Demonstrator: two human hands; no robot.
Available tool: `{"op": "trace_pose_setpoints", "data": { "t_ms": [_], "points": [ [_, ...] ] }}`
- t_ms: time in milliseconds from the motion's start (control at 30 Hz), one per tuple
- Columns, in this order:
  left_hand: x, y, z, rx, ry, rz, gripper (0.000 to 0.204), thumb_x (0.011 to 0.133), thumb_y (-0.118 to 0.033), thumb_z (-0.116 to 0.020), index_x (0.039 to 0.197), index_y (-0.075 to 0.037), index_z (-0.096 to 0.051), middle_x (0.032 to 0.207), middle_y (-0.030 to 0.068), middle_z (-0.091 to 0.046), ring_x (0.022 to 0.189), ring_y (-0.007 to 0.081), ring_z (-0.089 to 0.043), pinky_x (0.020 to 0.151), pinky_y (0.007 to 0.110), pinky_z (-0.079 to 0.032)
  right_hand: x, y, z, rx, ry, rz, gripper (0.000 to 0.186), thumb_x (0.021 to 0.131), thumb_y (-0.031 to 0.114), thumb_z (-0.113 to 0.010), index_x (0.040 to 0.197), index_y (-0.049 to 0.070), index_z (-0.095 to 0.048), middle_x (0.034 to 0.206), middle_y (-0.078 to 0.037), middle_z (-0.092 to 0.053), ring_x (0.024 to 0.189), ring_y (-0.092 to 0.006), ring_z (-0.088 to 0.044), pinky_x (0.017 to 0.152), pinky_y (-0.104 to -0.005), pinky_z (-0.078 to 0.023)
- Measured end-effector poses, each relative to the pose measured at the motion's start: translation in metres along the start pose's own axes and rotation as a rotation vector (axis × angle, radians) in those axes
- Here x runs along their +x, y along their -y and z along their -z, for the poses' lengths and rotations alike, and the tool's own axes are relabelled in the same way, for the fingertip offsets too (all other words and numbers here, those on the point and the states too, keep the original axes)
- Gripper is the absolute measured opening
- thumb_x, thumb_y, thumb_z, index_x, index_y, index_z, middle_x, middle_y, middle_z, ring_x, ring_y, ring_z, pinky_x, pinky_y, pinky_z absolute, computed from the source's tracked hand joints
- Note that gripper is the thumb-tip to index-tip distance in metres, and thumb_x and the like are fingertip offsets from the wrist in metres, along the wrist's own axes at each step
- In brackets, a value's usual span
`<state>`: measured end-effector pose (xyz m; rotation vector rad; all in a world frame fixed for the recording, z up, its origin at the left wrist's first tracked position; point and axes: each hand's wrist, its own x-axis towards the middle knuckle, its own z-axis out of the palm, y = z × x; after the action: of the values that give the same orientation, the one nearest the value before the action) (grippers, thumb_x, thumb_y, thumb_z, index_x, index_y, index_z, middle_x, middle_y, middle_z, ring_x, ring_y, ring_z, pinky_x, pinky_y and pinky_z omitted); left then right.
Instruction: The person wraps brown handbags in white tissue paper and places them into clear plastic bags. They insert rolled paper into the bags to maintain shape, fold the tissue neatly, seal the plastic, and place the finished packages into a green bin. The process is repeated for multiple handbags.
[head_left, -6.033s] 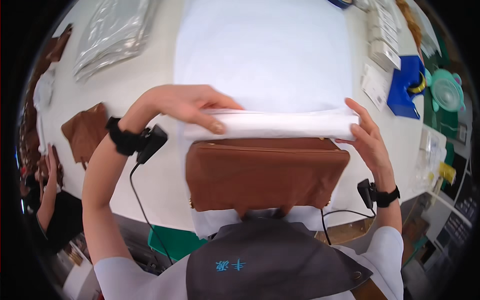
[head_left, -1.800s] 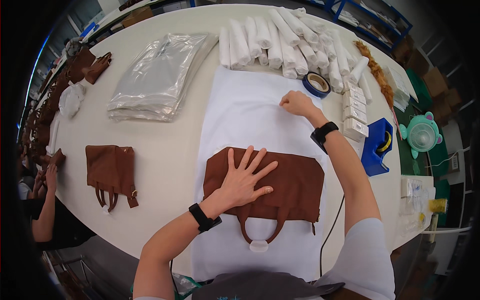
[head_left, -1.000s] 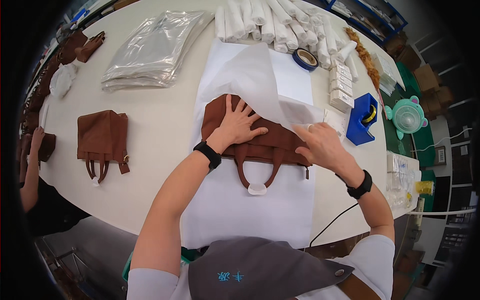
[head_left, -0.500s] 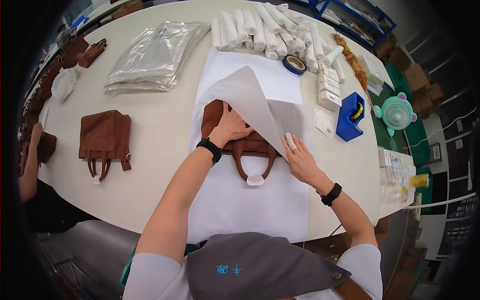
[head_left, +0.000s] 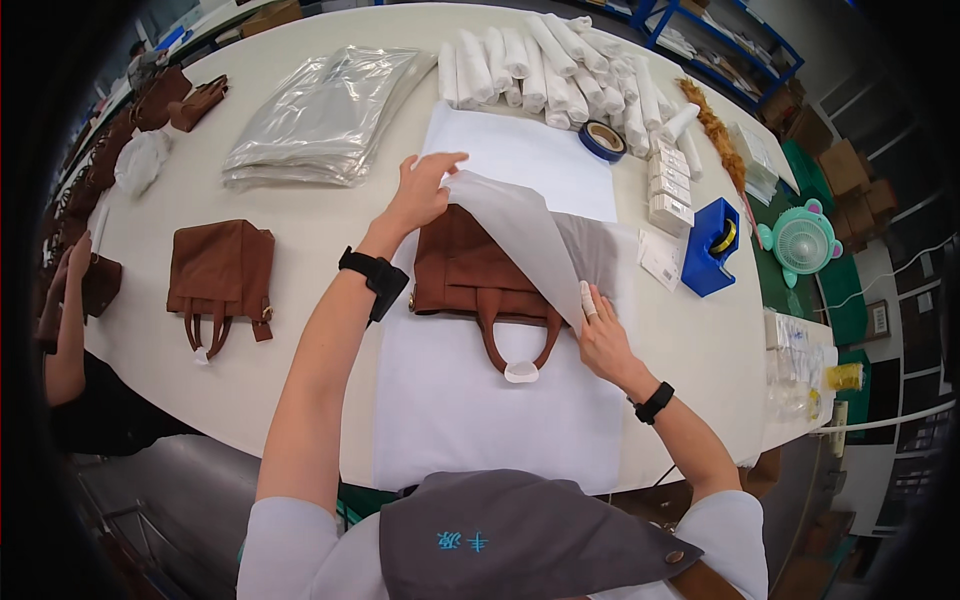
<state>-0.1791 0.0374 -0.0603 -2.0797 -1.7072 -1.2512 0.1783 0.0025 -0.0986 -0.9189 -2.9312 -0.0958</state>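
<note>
- Brown handbag [head_left: 470,275] lay flat on a white wrapping sheet [head_left: 500,410] spread over the round white surface [head_left: 330,215], directly ahead of the person.
- Bag handles [head_left: 515,335] pointed toward the person; a small pale tag [head_left: 521,372] sat at the handle loop.
- One flap of the sheet [head_left: 520,235] was lifted and folded diagonally across the right part of the bag, covering its right side.
- Left hand [head_left: 420,190] held the raised corner of that flap at the bag's far edge, fingers spread, thumb and fingers pinching paper.
- Right hand [head_left: 598,335] lay mostly flat, fingers extended, pressing the fold's lower edge down just right of the handles; not gripping anything. A pale band was visible on one finger.
- Both wrists carried dark bands; a dark device with a cord was seen at the left wrist.
- Second brown bag [head_left: 220,275] rested on the surface to the left, well apart from the sheet.
- Stack of clear plastic bags [head_left: 320,115] at far left; row of rolled white paper [head_left: 545,65] along the far edge.
- Blue tape roll [head_left: 603,140] sat just beyond the sheet; blue tape dispenser [head_left: 712,245] and small white boxes [head_left: 668,190] to the right.
- Small green fan [head_left: 800,240] stood off the surface's right side.
- Another person's arm [head_left: 65,320] showed at the left rim beside more brown bags [head_left: 150,100].
</note>
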Motion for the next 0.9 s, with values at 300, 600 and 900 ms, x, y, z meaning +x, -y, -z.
{"op": "trace_pose_setpoints", "data": {
  "t_ms": [300, 600, 900],
  "points": [
    [-0.081, 0.029, 0.032, -0.191, 0.217, 0.361, 0.012, 0.068, 0.009, -0.049, 0.069, -0.001, -0.056, 0.077, 0.0111, -0.054, 0.071, 0.0278, -0.056, 0.063, 0.033, -0.044, 0.003, 0.011, 0.005, -0.014, 0.047, -0.068, 0.074, 0.075, -0.002, -0.046, 0.142, 0.016, -0.02, 0.134, -0.03, -0.03, 0.126, -0.0418, -0.03, 0.104, -0.0537, -0.017],
    [-0.009, -0.084, -0.012, -0.077, 0.43, -0.103, 0.035, 0.082, -0.019, -0.054, 0.116, -0.011, -0.049, 0.128, 0.0167, -0.04, 0.119, 0.0368, -0.038, 0.097, 0.048, -0.032, 0.0, 0.015, 0.01, -0.046, 0.046, -0.074, 0.075, 0.074, -0.001, -0.047, 0.142, 0.018, -0.02, 0.136, -0.03, -0.029, 0.126, -0.0423, -0.029, 0.102, -0.0587, -0.015],
    [-0.094, -0.106, -0.028, 0.211, 0.653, -0.237, 0.057, 0.087, -0.057, -0.037, 0.137, -0.03, -0.033, 0.145, 0.0097, -0.022, 0.134, 0.0344, -0.016, 0.092, 0.074, -0.008, -0.005, 0.013, 0.014, 0.121, 0.041, -0.101, 0.069, 0.079, 0.01, -0.052, 0.141, 0.013, -0.023, 0.137, -0.027, -0.028, 0.128, -0.0424, -0.024, 0.102, -0.0587, -0.017]
  ]
}}
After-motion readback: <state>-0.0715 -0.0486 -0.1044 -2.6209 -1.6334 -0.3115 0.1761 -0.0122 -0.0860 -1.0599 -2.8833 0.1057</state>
